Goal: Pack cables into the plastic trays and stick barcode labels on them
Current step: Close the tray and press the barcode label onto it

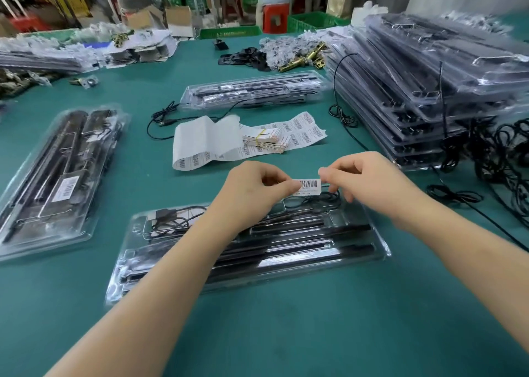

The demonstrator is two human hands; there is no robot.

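1. Your left hand [257,187] and right hand [369,184] each pinch one end of the barcode label [307,184]. It's stretched flat just above the far edge of the near tray [382,252], seemingly not yet stuck down.
2. Aim for a flat patch of plastic, away from ribs and recess edges; a label over a step will likely lift.
3. Land one end first, then wipe across w/ a thumb so no bubble or crease crosses the bars. Keep it parallel to the tray's long edge.
4. Hold by the corners only; less glue on your fingertips.
5. Count, near tray: 1 label above it, 2 coils inside, i.e. one cable coil [174,222] at its left end and a second coil [315,200] under the label.
6. Single trays: 3, namely the near tray, the left tray [51,182] (already labelled) and the far tray [252,90] beyond it.
7. Tray stack [429,90] right of the near tray: layers overlap, can't count.
8. Between near and far tray: 1 label strip [206,139], 1 banded bundle [263,140].
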